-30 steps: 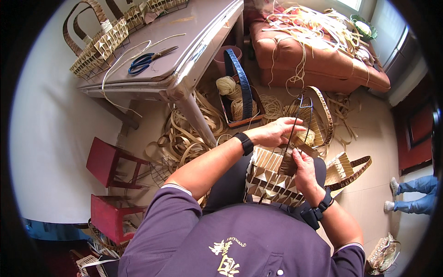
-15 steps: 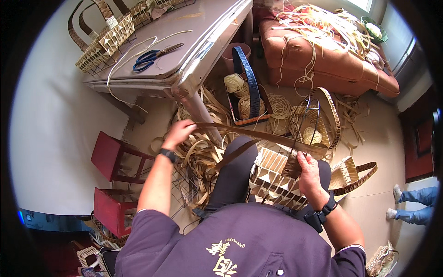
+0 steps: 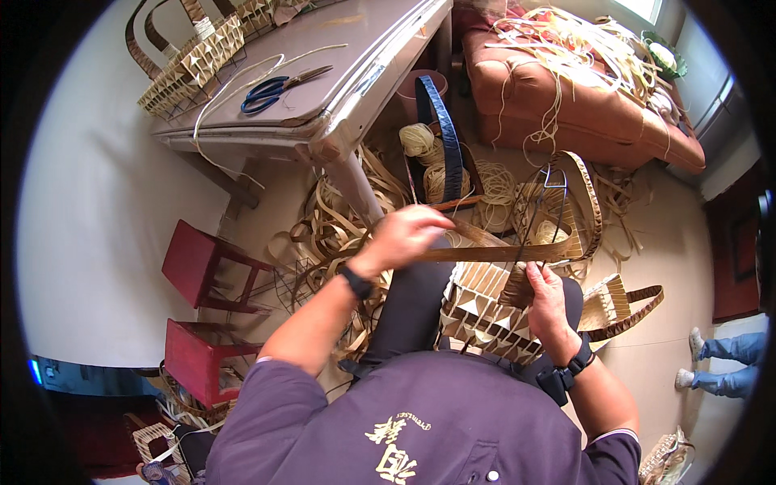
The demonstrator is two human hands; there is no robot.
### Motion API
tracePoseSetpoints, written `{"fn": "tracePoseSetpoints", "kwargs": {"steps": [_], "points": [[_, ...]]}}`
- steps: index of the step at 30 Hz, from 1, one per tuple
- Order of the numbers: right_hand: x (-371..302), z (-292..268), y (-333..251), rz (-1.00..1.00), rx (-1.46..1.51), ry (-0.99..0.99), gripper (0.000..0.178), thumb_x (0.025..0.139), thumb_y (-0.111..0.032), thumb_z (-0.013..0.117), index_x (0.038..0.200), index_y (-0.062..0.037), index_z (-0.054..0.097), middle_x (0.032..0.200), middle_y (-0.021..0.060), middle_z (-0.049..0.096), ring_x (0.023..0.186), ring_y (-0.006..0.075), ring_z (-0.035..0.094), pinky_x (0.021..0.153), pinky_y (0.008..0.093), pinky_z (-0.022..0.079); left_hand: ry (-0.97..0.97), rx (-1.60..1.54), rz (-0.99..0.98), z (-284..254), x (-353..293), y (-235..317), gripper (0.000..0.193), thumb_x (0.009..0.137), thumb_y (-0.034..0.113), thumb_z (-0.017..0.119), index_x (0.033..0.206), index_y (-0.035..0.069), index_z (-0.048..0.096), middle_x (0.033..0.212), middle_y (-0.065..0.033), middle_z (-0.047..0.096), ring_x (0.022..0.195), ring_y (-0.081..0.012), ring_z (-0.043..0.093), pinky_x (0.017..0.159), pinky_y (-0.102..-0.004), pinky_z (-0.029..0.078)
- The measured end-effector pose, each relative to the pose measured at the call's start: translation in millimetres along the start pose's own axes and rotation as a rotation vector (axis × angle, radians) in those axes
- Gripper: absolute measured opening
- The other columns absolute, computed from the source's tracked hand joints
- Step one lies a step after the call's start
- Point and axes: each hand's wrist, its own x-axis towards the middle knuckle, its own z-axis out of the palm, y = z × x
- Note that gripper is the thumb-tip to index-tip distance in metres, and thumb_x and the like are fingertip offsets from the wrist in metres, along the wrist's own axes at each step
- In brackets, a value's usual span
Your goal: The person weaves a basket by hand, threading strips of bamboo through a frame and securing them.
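Observation:
A half-woven basket [image 3: 483, 303] in cream and brown strips on a dark wire frame rests across my lap. A long brown flat strip [image 3: 477, 254] bends in a loop around the basket's upright wire handle [image 3: 529, 212]. My left hand [image 3: 404, 236] is closed on one part of the strip, above my left knee; its fingers are slightly blurred. The strip's other length trails left past my wrist. My right hand [image 3: 550, 297] pinches the handle's base, where brown wrapping [image 3: 516, 287] covers it.
Blue-handled scissors [image 3: 275, 90] lie on the table [image 3: 339, 48]. A box [image 3: 485, 174] with cord balls stands on the floor, beside heaped strips [image 3: 364, 190]. Finished-looking baskets [image 3: 634, 311] sit at right. Red stools [image 3: 202, 263] stand left; a sofa [image 3: 517, 105] holds more strips.
My left hand has moved right and closer to the basket, drawing the strip into a tighter, rounder loop. My right hand stays at the handle's base.

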Motion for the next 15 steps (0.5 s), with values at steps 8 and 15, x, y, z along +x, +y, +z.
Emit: {"fn": "tracePoseSetpoints", "kwargs": {"steps": [8, 15], "points": [[-13.9, 31.1, -25.2, -0.054, 0.034, -0.026, 0.019, 0.107, -0.021, 0.062, 0.114, -0.0050, 0.071, 0.104, 0.0008, 0.074, 0.090, 0.0093, 0.068, 0.085, 0.0292, 0.056, -0.165, -0.047, 0.097, 84.6, 63.1, 41.6, 0.026, 0.083, 0.020, 0.086, 0.100, 0.002, 0.076, 0.090, -0.0126, 0.074, 0.084, -0.0256, 0.073, 0.075, -0.0367, 0.057], [-11.3, 28.1, -17.8, -0.014, -0.005, 0.061, 0.014, 0.103, -0.022, 0.070, 0.097, -0.0094, 0.071, 0.090, -0.0080, 0.065, 0.082, 0.0031, 0.051, 0.080, 0.0237, 0.041, 0.101, 0.214, -0.361, -34.2, -42.6, -60.6, 0.018, 0.084, 0.022, 0.077, 0.094, 0.007, 0.077, 0.085, -0.0096, 0.075, 0.076, -0.0206, 0.071, 0.072, -0.0351, 0.056]]}}
